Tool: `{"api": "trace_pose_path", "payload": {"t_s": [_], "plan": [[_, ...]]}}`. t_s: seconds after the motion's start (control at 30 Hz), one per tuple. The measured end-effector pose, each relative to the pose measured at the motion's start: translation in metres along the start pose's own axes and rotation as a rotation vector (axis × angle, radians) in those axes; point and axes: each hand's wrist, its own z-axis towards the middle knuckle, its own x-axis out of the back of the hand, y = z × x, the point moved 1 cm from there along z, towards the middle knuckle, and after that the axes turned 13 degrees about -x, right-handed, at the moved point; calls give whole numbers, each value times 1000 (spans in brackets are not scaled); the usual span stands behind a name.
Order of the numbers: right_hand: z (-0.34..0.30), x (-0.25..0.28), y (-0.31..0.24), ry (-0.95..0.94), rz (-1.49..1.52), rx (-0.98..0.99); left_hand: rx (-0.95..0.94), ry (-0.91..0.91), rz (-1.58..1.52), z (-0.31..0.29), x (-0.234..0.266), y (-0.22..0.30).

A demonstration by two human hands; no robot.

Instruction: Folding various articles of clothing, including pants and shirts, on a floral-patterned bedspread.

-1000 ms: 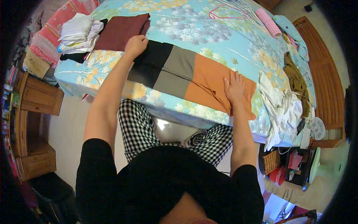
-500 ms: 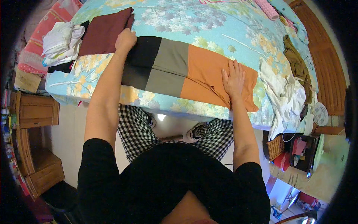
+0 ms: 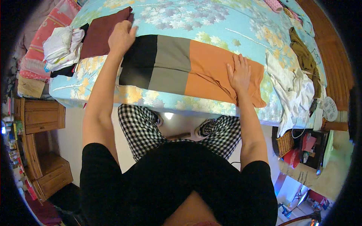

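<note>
A folded garment [image 3: 172, 64] in black, grey and orange blocks lies stretched lengthwise across the bed. My right hand [image 3: 240, 74] rests flat on its orange end, fingers extended. Just beyond its black end, my left hand [image 3: 122, 37] is over the right edge of a folded maroon cloth [image 3: 97, 34], thumb apart from the fingers; nothing shows in its grasp. The garment's lower edge is creased in the orange part. Left of the maroon cloth is a stack of folded white clothes [image 3: 62, 49], with a dark piece [image 3: 65, 71] under it.
The bed has a light blue floral sheet [image 3: 169, 19]. Rumpled white clothing [image 3: 289, 88] and a brown garment [image 3: 305, 56] lie at its right side. A pink roller [image 3: 274, 5] is at the far right. Wooden cabinets [image 3: 44, 115] stand at the left, a wicker basket [image 3: 283, 144] at the right.
My left hand has shifted slightly left and nearer, off the garment's black end, and its fingers have loosened. The black end lies a little further left and flatter. My right hand stays on the orange part.
</note>
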Motion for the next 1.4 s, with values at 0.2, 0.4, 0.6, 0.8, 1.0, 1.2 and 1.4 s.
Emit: {"api": "trace_pose_path", "payload": {"t_s": [0.2,0.4,0.6,0.8,1.0,1.2,1.4], "plan": [[1,3,-1,-12,-9,-23,-777,-66,-57,-71,15,62],[1,-7,-1,39,-30,19,-702,-102,136,-86,8,31],[1,-7,6,42,-10,-2,-496,-340,117,-90,17,29],[3,0,4,-76,-81,-33,-533,-130,112,-87,9,73],[-2,16,-35,-97,17,34,-460,-330,103,-113,-35,74],[23,21,15,-187,-212,-141,-430,-296,97,-116,-32,74],[9,7,51,6,-97,-176,-464,-287,138,-113,-36,82]]}}
